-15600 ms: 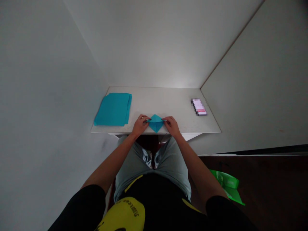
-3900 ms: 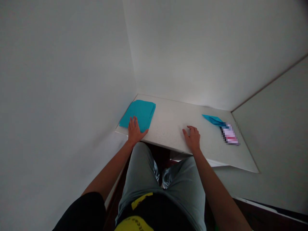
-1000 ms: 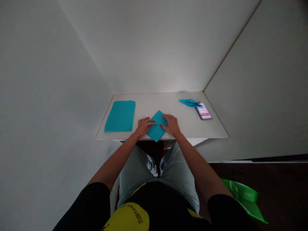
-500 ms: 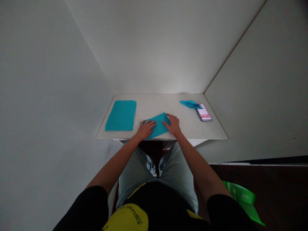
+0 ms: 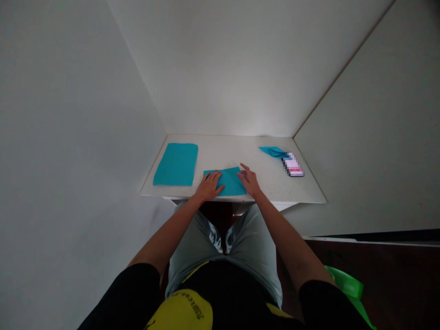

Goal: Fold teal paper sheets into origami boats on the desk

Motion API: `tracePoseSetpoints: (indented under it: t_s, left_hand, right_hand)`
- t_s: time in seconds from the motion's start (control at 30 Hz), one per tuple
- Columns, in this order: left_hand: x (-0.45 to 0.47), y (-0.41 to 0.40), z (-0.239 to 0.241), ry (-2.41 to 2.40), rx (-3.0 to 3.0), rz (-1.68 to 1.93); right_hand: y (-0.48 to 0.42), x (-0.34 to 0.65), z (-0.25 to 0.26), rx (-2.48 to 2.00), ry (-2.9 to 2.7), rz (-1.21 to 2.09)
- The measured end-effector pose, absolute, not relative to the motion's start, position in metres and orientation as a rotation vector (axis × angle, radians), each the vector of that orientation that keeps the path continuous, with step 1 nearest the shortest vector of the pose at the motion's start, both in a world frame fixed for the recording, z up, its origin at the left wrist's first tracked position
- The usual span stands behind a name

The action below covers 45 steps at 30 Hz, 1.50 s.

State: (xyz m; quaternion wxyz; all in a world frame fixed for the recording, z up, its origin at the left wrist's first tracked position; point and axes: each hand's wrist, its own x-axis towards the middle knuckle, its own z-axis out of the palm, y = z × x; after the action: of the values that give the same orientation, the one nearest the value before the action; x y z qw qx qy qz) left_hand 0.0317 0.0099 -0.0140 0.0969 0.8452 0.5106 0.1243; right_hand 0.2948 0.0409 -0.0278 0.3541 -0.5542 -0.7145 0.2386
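1. Head view, far left: a flat blue paper (image 5: 176,164) lies on the white surface (image 5: 228,151), just beside the left hand; one sheet or several, I can't tell.
2. The left hand (image 5: 209,184) rests palm down over the left part of the blue oblong (image 5: 232,180). Its grip is spread wide, pinching nothing I can see.
3. The blue oblong lies between the hands at the surface's near edge, long axis running left to right. The left hand is nearer, being on top of it.
4. The right hand (image 5: 250,181) is at the oblong's right end, its grip half open, thumb by the edge; firm contact is hard to judge.
5. Farther right, well apart, a folded blue piece (image 5: 273,151) meets a blurred phone (image 5: 293,165). Neither comes between the hands.
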Motion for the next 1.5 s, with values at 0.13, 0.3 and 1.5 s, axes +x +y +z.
tracePoseSetpoints:
  t_s: [0.13, 0.3, 1.5]
  left_hand:
    - [0.033, 0.010, -0.016, 1.503, 2.503, 0.336]
    - [0.034, 0.007, -0.016, 1.490, 2.534, 0.316]
    - [0.028, 0.028, -0.003, 2.103, 2.032, 0.545]
  right_hand:
    - [0.022, 0.293, -0.022, -1.280, -2.167, 0.598]
    - [-0.001, 0.284, -0.027, -1.249, -2.456, 0.427]
    - [-0.024, 0.272, -0.034, -1.268, -2.493, 0.322]
